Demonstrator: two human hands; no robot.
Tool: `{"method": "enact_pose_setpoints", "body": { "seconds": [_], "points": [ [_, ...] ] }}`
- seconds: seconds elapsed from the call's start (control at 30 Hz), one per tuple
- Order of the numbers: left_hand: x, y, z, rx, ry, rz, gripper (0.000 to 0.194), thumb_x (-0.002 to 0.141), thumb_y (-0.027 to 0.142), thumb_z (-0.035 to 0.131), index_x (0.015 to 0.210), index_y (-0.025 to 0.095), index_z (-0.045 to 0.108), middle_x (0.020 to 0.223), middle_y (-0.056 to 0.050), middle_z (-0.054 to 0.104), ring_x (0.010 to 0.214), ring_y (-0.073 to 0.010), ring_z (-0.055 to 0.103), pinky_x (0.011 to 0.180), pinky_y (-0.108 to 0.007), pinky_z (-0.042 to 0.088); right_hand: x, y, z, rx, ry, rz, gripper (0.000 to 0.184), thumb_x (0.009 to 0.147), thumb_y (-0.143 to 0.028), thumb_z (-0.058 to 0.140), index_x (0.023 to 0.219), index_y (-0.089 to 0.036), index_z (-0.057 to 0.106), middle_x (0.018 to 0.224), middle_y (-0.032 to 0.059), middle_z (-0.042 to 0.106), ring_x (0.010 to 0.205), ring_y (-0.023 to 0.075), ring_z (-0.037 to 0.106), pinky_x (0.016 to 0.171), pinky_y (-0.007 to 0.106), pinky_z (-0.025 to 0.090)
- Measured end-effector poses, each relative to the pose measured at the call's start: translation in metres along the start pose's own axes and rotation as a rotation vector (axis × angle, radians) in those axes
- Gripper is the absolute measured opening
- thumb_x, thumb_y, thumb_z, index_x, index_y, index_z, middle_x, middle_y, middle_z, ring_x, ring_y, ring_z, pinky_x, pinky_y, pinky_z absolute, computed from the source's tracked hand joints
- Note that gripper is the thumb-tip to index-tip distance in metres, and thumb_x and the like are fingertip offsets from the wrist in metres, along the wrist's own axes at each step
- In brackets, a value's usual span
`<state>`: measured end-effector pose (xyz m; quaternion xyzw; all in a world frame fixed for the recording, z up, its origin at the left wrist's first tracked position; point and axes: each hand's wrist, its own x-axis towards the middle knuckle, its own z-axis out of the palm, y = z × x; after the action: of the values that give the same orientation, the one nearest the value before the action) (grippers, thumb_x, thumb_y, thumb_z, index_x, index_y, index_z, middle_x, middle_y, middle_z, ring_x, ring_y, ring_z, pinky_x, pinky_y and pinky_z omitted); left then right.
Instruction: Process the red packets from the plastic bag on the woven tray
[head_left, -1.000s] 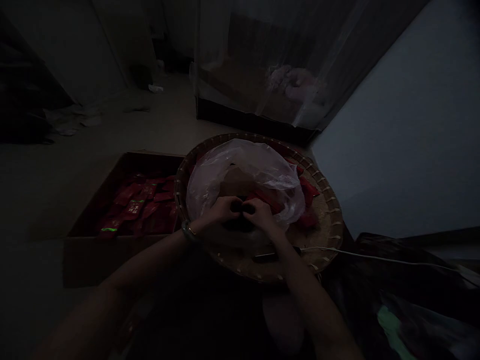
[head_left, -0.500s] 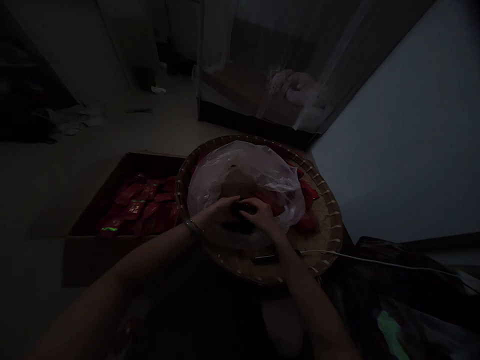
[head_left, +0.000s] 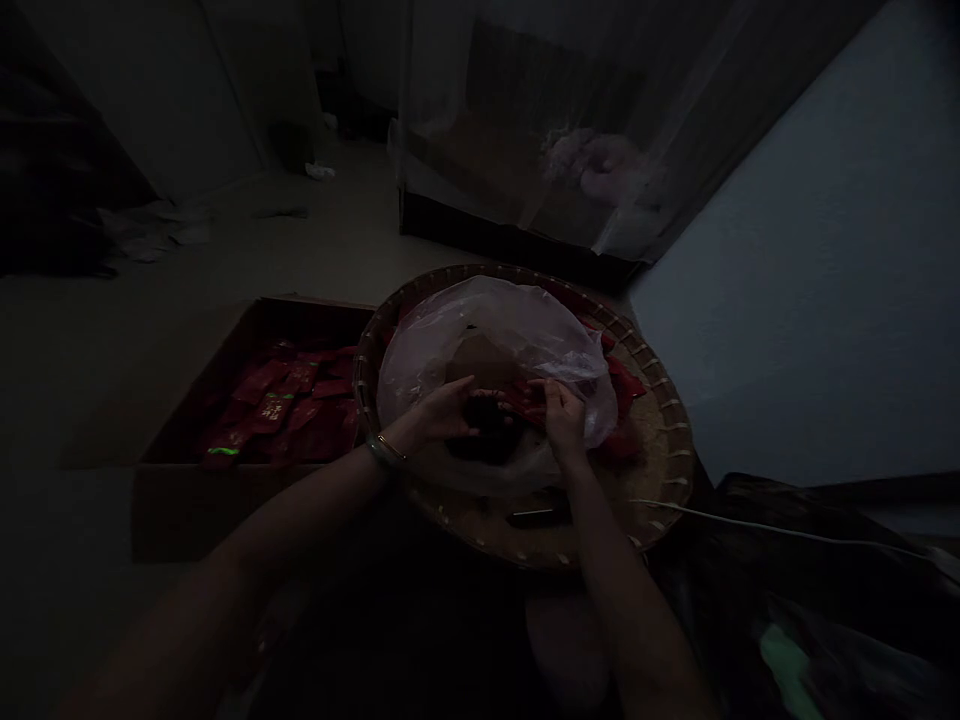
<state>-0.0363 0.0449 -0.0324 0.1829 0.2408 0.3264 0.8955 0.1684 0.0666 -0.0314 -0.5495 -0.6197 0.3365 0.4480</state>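
Note:
The scene is very dark. A round woven bamboo tray (head_left: 664, 430) stands before me with a translucent plastic bag (head_left: 495, 300) spread open on it. Inside the bag lies a dark mass (head_left: 487, 430) whose kind I cannot make out, with a brownish piece (head_left: 480, 362) behind it. My left hand (head_left: 444, 410), with bands on its wrist, is at the left of the dark mass, its thumb and fingers apart. My right hand (head_left: 562, 415) hovers across from it, fingers bent and apart, near red packets (head_left: 517, 395); no held object shows in it.
Left of the tray, an open cardboard box (head_left: 180, 510) holds several red packets (head_left: 281, 400). More red packets (head_left: 626, 385) lie at the tray's right. A dark, phone-like object (head_left: 536, 515) and a white cable (head_left: 750, 525) are near its front. A netted bed (head_left: 517, 240) stands behind.
My hands, close together over the dark mass half a second ago, have moved apart, the right one going rightward. Their fingers have spread. The view has shifted slightly.

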Motion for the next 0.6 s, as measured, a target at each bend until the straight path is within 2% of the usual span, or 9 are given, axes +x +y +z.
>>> {"method": "enact_pose_setpoints", "body": {
  "seconds": [0.13,0.27,0.33,0.4,0.5,0.57,0.6],
  "points": [
    [0.004,-0.004,0.003,0.12,0.061,0.042,0.05,0.089,0.048,0.035,0.106,0.011,0.063,0.103,-0.015,0.068,0.098,-0.0241,0.061,0.081,-0.035,0.047,0.005,0.021,-0.004,-0.422,-0.122,-0.161,0.029,0.083,-0.031,0.048,0.098,-0.013,0.066,0.099,0.0107,0.068,0.094,0.0227,0.061,0.086,0.036,0.045],
    [0.01,-0.015,0.001,0.518,0.145,0.183,0.053,0.089,0.052,0.036,0.095,0.012,0.07,0.101,-0.01,0.069,0.106,-0.0222,0.058,0.094,-0.032,0.04,0.008,0.041,-0.009,-0.805,-0.224,-0.121,0.041,0.08,-0.031,0.058,0.114,-0.01,0.059,0.109,0.0178,0.063,0.103,0.0278,0.057,0.091,0.041,0.041],
    [0.012,-0.018,0.0,0.702,0.155,0.278,0.049,0.088,0.051,0.04,0.095,0.013,0.071,0.101,-0.008,0.07,0.107,-0.0207,0.057,0.097,-0.03,0.038,0.011,0.047,-0.014,-0.88,-0.241,-0.091,0.043,0.08,-0.033,0.059,0.117,-0.009,0.058,0.11,0.0196,0.062,0.103,0.0286,0.058,0.09,0.041,0.041],
    [0.013,-0.019,-0.002,0.79,0.168,0.369,0.044,0.088,0.046,0.044,0.097,0.012,0.07,0.098,-0.008,0.071,0.102,-0.0196,0.06,0.095,-0.03,0.039,0.015,0.052,-0.018,-0.897,-0.266,-0.077,0.04,0.081,-0.031,0.059,0.115,-0.011,0.059,0.107,0.018,0.064,0.1,0.0269,0.06,0.088,0.038,0.042],
    [0.014,-0.019,-0.002,0.846,0.278,0.446,0.033,0.083,0.03,0.053,0.106,0.009,0.065,0.075,-0.006,0.071,0.08,-0.0166,0.065,0.081,-0.028,0.046,0.023,0.056,-0.024,-0.889,-0.282,-0.038,0.028,0.082,-0.026,0.059,0.106,-0.013,0.065,0.1,0.0142,0.068,0.093,0.0237,0.063,0.083,0.033,0.044],
    [0.015,-0.019,-0.002,0.843,0.364,0.45,0.037,0.078,0.02,0.056,0.113,0.009,0.061,0.062,-0.003,0.067,0.067,-0.0142,0.065,0.07,-0.025,0.048,0.026,0.058,-0.026,-0.883,-0.26,-0.005,0.022,0.081,-0.024,0.059,0.098,-0.014,0.069,0.095,0.0127,0.07,0.089,0.0228,0.065,0.079,0.031,0.045],
    [0.015,-0.019,-0.001,0.822,0.391,0.449,0.039,0.077,0.017,0.056,0.116,0.009,0.059,0.062,-0.002,0.067,0.064,-0.0134,0.064,0.066,-0.024,0.048,0.027,0.059,-0.026,-0.882,-0.248,0.005,0.02,0.08,-0.023,0.06,0.095,-0.015,0.07,0.093,0.0124,0.07,0.088,0.0227,0.065,0.078,0.03,0.045]
  ]
}}
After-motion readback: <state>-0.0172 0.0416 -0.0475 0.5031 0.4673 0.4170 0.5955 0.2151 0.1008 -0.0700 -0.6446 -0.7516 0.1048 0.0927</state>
